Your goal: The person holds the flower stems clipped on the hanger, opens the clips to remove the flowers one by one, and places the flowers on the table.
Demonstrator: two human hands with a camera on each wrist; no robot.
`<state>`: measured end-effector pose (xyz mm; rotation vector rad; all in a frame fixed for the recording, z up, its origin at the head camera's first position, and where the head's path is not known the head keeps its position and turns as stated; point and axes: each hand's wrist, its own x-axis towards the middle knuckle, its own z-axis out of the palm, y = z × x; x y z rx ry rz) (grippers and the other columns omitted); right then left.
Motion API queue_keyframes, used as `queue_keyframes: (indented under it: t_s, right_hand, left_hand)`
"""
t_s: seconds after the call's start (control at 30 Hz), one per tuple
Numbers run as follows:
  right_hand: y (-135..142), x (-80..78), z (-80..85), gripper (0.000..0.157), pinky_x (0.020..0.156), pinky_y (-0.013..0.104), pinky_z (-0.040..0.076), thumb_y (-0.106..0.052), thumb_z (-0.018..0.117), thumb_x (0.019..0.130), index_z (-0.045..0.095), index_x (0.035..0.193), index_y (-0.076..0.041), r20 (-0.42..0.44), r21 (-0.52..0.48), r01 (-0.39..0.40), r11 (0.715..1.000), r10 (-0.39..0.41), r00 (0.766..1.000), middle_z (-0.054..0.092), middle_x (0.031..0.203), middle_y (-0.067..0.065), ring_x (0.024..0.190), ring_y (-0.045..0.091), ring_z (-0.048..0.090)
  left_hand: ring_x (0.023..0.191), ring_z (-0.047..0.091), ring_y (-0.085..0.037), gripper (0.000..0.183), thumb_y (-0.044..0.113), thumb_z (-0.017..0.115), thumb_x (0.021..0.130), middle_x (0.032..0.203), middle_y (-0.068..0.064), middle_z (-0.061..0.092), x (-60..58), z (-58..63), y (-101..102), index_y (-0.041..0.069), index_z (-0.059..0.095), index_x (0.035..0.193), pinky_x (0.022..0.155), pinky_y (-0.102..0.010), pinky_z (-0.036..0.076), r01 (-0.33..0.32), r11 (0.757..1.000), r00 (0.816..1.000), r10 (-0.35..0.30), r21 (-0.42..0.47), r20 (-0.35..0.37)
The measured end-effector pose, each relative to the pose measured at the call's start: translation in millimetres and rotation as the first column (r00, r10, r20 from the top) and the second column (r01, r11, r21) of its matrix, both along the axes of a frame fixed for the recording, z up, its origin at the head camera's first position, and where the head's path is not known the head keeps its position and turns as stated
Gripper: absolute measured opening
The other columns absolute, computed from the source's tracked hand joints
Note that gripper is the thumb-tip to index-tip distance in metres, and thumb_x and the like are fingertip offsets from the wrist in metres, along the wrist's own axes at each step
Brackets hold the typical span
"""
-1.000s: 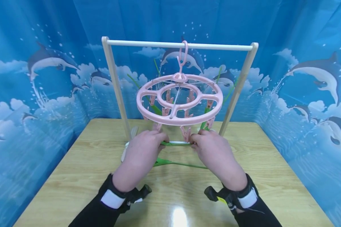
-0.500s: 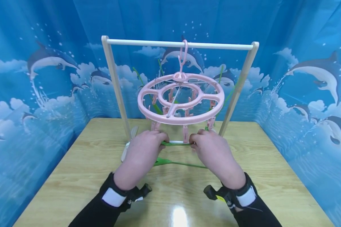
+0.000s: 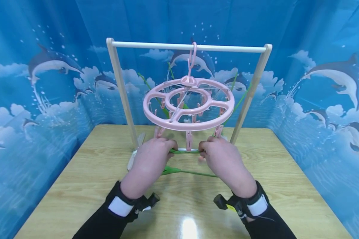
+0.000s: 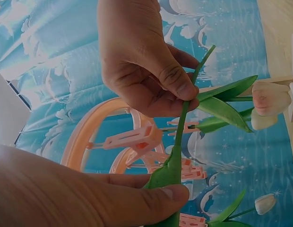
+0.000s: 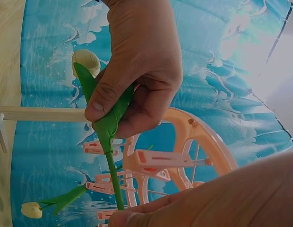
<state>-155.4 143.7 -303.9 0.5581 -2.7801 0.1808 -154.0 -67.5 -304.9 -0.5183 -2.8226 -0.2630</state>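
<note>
An artificial tulip (image 5: 107, 126) was held above the middle of the desk (image 3: 77, 182), lying roughly parallel to its back edge, with the cut end towards the right edge. The left hand (image 3: 154, 152) pinched it between thumb and fingers where the green leaves gather, and the right hand (image 3: 222, 152) pinched the bare stem (image 4: 183, 118). That two-point hold probably steadied something thin and bendy, leaving the length between the hands uncovered. Just in front of that length hung a pink clip (image 3: 189, 141), seemingly holding nothing; whether it touched the stem could not be told. The clip belonged to a round pink hanger (image 3: 191, 126), whose hook (image 3: 189, 68) looped over the top bar (image 3: 167, 46) of a wooden stand (image 3: 121, 83) near the back edge, presumably so that the clips dangled at hand height. Other clips gripped tulips such as one with a white bloom (image 4: 265, 204), hung head-down with stems rising past the ring, which suggests they were caught by the stem to spare the petals. Nearer the person, a second green-stemmed flower (image 3: 170, 170) lay on the desk, within easy reach, its head hidden by the left arm.
</note>
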Motion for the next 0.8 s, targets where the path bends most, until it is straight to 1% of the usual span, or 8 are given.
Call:
queue_keyframes:
  t_s: [0.13, 0.3, 0.43, 0.63, 0.8]
  right_hand:
    - [-0.8, -1.4, -0.9, 0.01, 0.059, 0.027, 0.051, -0.014, 0.08, 0.087, 0.078, 0.088, -0.024, -0.002, -0.005, 0.004, 1.0, -0.004, 1.0, 0.066, 0.079, -0.009, 0.07, 0.011, 0.056]
    - [-1.2, -2.9, -2.3, 0.012, 0.06, 0.026, 0.05, -0.014, 0.081, 0.085, 0.076, 0.084, -0.025, 0.006, -0.007, -0.009, 1.0, 0.009, 1.0, 0.066, 0.079, -0.01, 0.069, 0.009, 0.055]
    - [-1.5, -3.5, -3.8, 0.014, 0.062, 0.026, 0.051, -0.014, 0.082, 0.084, 0.075, 0.083, -0.025, 0.01, -0.013, -0.018, 1.0, 0.019, 1.0, 0.066, 0.079, -0.011, 0.069, 0.008, 0.056]
    - [-2.8, -3.6, -5.8, 0.007, 0.062, 0.026, 0.051, -0.02, 0.081, 0.087, 0.076, 0.085, -0.024, 0.036, -0.001, -0.004, 1.0, 0.004, 0.999, 0.068, 0.08, -0.01, 0.071, 0.01, 0.059]
    - [-3.7, -4.5, -7.4, 0.004, 0.063, 0.027, 0.053, -0.02, 0.08, 0.087, 0.078, 0.089, -0.023, 0.057, 0.01, 0.004, 1.0, -0.005, 0.998, 0.069, 0.082, -0.008, 0.072, 0.012, 0.062]
  left_hand:
    - [0.086, 0.069, -0.014, 0.023, 0.029, 0.084, 0.084, 0.101, 0.009, 0.074, -0.8, -1.1, 0.0, 0.032, 0.075, 0.105, 0.072, -0.032, 0.057, 0.002, 1.0, 1.0, -0.002, -0.007, -0.004]
    - [0.083, 0.067, -0.013, 0.023, 0.027, 0.085, 0.083, 0.099, 0.009, 0.074, -1.9, -2.3, 0.2, 0.031, 0.076, 0.103, 0.07, -0.03, 0.055, 0.004, 1.0, 1.0, -0.005, -0.002, -0.012]
    - [0.081, 0.067, -0.012, 0.022, 0.026, 0.085, 0.083, 0.099, 0.009, 0.074, -3.1, -3.5, 0.5, 0.03, 0.076, 0.103, 0.069, -0.028, 0.055, 0.002, 1.0, 1.0, -0.002, 0.005, -0.003]
    - [0.078, 0.067, -0.011, 0.022, 0.027, 0.084, 0.084, 0.098, 0.009, 0.075, -5.7, -6.0, 0.9, 0.031, 0.076, 0.104, 0.066, -0.027, 0.054, 0.002, 1.0, 1.0, -0.001, -0.006, 0.014]
    - [0.081, 0.069, -0.012, 0.022, 0.027, 0.084, 0.084, 0.098, 0.008, 0.075, -7.6, -7.1, 1.4, 0.031, 0.076, 0.104, 0.068, -0.029, 0.055, 0.004, 1.0, 1.0, -0.004, -0.024, 0.014]
